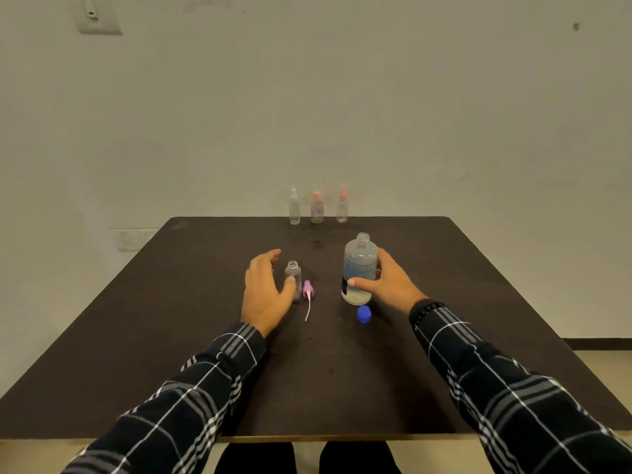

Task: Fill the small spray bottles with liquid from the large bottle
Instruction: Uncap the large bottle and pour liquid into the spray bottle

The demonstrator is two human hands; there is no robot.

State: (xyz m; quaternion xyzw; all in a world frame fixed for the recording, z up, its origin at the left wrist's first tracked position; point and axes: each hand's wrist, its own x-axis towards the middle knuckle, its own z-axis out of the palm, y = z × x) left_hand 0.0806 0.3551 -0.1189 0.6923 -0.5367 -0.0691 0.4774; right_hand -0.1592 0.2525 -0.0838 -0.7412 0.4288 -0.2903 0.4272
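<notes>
A large clear bottle with no cap stands upright on the dark table, right of centre. My right hand is wrapped around its lower half. Its blue cap lies just in front of it. A small clear spray bottle stands uncapped left of centre. My left hand curls beside it, thumb touching its side, fingers spread. The pink spray head with its thin tube lies on the table right of the small bottle.
Three small spray bottles stand in a row at the table's far edge: one with a white top, two with pink tops. A plain wall rises behind them. The table's near edge runs close to my body.
</notes>
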